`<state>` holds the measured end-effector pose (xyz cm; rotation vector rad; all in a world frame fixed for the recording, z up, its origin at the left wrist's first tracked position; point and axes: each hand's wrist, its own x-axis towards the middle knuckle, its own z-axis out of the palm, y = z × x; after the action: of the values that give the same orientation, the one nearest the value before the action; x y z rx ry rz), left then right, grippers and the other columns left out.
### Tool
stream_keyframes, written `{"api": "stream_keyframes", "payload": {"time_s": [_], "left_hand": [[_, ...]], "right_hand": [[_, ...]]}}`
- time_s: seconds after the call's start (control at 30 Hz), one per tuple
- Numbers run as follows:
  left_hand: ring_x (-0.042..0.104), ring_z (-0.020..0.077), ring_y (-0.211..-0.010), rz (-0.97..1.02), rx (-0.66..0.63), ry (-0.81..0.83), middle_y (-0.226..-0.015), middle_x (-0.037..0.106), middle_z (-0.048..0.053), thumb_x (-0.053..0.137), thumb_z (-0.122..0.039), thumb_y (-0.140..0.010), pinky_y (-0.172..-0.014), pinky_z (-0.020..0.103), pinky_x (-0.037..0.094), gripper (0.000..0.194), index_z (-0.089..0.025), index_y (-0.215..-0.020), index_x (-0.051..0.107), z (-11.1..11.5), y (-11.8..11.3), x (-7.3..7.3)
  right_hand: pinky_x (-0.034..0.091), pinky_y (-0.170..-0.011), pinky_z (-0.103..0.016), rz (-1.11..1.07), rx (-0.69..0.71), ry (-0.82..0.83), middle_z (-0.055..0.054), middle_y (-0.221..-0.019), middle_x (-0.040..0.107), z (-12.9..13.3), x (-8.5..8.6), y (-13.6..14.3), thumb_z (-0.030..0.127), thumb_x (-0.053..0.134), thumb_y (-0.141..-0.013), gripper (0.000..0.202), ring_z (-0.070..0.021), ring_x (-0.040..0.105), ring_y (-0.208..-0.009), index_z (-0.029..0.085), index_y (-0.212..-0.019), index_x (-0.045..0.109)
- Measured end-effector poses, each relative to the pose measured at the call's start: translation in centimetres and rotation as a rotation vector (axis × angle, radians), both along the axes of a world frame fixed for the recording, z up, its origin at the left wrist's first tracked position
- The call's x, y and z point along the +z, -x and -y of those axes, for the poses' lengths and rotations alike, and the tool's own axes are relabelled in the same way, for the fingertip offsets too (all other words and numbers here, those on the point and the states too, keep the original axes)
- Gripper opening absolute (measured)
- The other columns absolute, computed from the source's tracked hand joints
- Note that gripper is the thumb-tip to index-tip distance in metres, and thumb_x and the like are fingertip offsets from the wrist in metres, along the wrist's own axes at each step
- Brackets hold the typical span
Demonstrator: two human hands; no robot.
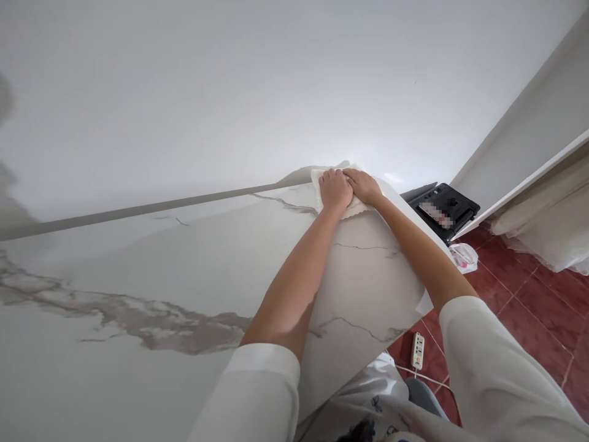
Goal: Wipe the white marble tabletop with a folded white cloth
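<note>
A cream-white cloth point(354, 212) with a scalloped edge lies on the marble-patterned tabletop point(207, 264), at its far edge against the white wall. My left hand point(337, 190) presses down on the cloth with its fingers bent into it. Right beside it, my right hand point(363, 186) rests on the same cloth, its fingertips touching the left hand. Both arms reach forward over the table, close together at the hands. The cloth under my palms is hidden.
A black case point(444, 212) stands beyond the table's right end, with a white plastic bag point(464, 256) on the red tiled floor point(529, 307). A power strip point(417, 351) with a cord lies below the table's right corner. Pale curtain fabric point(547, 215) hangs at the right.
</note>
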<state>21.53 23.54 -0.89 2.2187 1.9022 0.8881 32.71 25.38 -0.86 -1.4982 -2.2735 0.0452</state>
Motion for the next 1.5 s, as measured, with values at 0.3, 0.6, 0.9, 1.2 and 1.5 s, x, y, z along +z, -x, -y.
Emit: {"api": "stream_keyframes", "payload": {"time_s": [0.3,0.6,0.9,1.2,1.5], "left_hand": [[0.044,0.0280,-0.113,-0.035,0.120,-0.025,-0.115,0.055,0.015,0.027,-0.017,-0.090,-0.098,0.041,0.031,0.032,-0.012,-0.109,0.053,2.0,0.7,-0.3],[0.041,0.0293,-0.115,-0.067,0.079,-0.015,-0.115,0.052,0.016,0.029,-0.018,-0.090,-0.098,0.042,0.028,0.032,-0.011,-0.112,0.051,6.8,-0.7,-0.2],[0.043,0.0291,-0.113,-0.081,-0.014,-0.005,-0.116,0.053,0.016,0.030,-0.018,-0.090,-0.097,0.041,0.029,0.032,-0.010,-0.111,0.052,12.8,-4.4,0.2],[0.039,0.0297,-0.118,-0.113,-0.096,0.008,-0.122,0.050,0.018,0.031,-0.020,-0.091,-0.099,0.044,0.026,0.033,-0.010,-0.117,0.049,20.2,-6.1,0.6],[0.043,0.0288,-0.116,-0.144,-0.195,-0.047,-0.119,0.053,0.017,0.036,-0.020,-0.090,-0.099,0.042,0.030,0.030,-0.009,-0.113,0.052,25.4,-4.5,0.7]], "right_hand": [[0.033,-0.105,-0.042,0.010,0.223,-0.019,-0.003,-0.133,0.052,-0.9,-0.6,0.8,0.039,0.019,-0.097,0.048,-0.0243,0.044,-0.124,0.022,-0.128,0.051],[0.029,-0.109,-0.045,-0.019,0.236,0.002,-0.003,-0.138,0.048,3.8,-1.0,-1.5,0.039,0.022,-0.095,0.049,-0.0244,0.040,-0.128,0.022,-0.133,0.047],[0.027,-0.111,-0.047,-0.021,0.166,0.005,-0.002,-0.139,0.047,10.7,-1.2,-6.0,0.041,0.022,-0.094,0.049,-0.0247,0.038,-0.131,0.025,-0.135,0.044],[0.031,-0.108,-0.048,0.027,0.110,-0.082,-0.007,-0.138,0.048,18.8,-1.6,-8.5,0.038,0.021,-0.095,0.049,-0.0244,0.040,-0.129,0.021,-0.135,0.044],[0.037,-0.101,-0.045,0.105,0.020,-0.126,-0.010,-0.135,0.051,25.4,-1.3,-6.9,0.028,0.025,-0.093,0.045,-0.0245,0.043,-0.126,0.018,-0.131,0.046]]}}
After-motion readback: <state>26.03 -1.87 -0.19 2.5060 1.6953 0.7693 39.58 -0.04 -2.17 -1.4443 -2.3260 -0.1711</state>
